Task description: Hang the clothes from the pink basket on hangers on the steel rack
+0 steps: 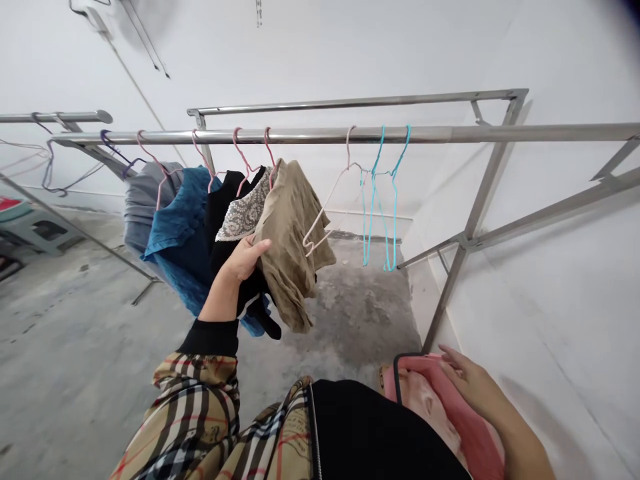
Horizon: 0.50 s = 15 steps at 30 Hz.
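My left hand (243,260) is raised to the clothes on the steel rail (450,134). Its fingers lie against the tan garment (290,233) and curl around the black lace-collared garment (235,213) hanging beside it. Left of these hang a blue top (177,227) and a grey garment (143,200), each on a pink hanger. My right hand (473,383) rests low at the right on pink clothing in a basket (440,407), fingers stretched over the fabric.
An empty pink hanger (325,207) and two empty turquoise hangers (380,200) hang on the rail right of the clothes. A second rail (350,103) runs behind. Rack legs (460,247) stand against the white wall. Purple hangers (55,167) and a stool (35,227) sit left.
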{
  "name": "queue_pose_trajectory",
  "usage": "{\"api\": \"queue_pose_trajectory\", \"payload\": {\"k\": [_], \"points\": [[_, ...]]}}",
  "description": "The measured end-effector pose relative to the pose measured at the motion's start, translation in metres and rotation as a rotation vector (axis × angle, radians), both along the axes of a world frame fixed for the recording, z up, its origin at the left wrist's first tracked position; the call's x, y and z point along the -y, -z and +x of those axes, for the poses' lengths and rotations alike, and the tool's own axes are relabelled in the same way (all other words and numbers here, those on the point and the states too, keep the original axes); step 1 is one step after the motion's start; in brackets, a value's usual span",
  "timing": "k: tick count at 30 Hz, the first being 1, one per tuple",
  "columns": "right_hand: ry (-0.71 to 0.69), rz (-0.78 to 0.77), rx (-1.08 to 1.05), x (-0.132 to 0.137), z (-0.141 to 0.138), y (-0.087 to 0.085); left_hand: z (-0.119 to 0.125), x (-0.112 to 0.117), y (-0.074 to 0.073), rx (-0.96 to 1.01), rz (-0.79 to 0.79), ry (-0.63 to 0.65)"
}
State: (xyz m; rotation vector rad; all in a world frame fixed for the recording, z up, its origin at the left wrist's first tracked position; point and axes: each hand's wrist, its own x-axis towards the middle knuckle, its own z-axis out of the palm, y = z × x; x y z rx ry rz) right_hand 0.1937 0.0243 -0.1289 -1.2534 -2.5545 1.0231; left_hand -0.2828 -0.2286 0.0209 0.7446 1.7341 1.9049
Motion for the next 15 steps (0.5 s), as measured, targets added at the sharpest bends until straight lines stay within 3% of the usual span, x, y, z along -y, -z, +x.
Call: {"api": "queue_pose_trajectory", "payload": {"k": [4,7,10,12,15], "points": [[-0.145,-0.125,0.003,0.013,-0.035,-0.014,0.017,0.006,-0.003,-0.336,-0.103,-0.199],[-0.226,-0.135,0.007,0.02,-0.052,-0.019,0.026,0.009,-0.001,-0.699,-0.172,-0.577],[-0.295,-0.127,0.026,0.027,-0.065,-0.021,0.028,0.011,0.008,-0.897,-0.096,-0.935],[-0.331,-0.127,0.05,0.031,-0.072,-0.022,0.027,0.012,0.019,-0.969,-0.005,-1.043],[-0.384,-0.122,0.061,0.037,-0.081,-0.02,0.027,0.01,0.04,-1.079,0.062,-1.025]]}}
